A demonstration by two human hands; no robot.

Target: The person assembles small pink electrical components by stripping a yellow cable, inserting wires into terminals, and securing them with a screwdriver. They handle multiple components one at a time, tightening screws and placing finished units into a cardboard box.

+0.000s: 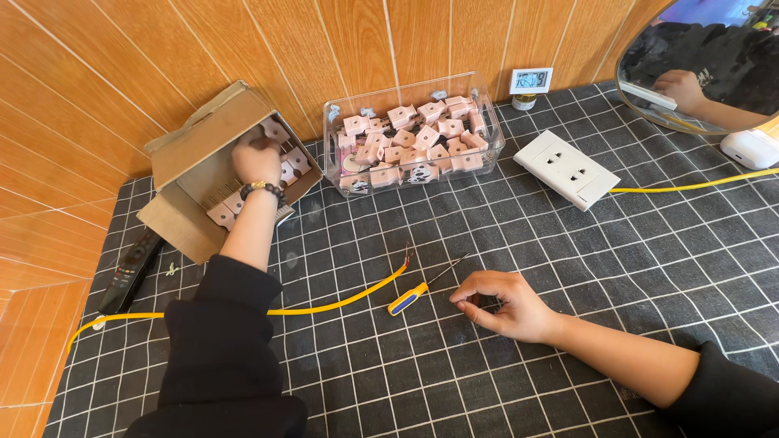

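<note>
My left hand reaches into an open cardboard box at the back left, its fingers down among several small pink parts; whether it grips one I cannot tell. A beaded bracelet circles that wrist. My right hand rests on the black grid-patterned mat, fingers curled loosely, holding nothing. Just left of it lies a small screwdriver with a yellow and blue handle. A yellow cable with bare wire ends runs from the left edge toward the screwdriver.
A clear plastic tub full of pink parts stands at the back centre. A white socket plate with another yellow cable lies to the right. A black remote sits at the left, a small digital display by the wall, a round mirror top right.
</note>
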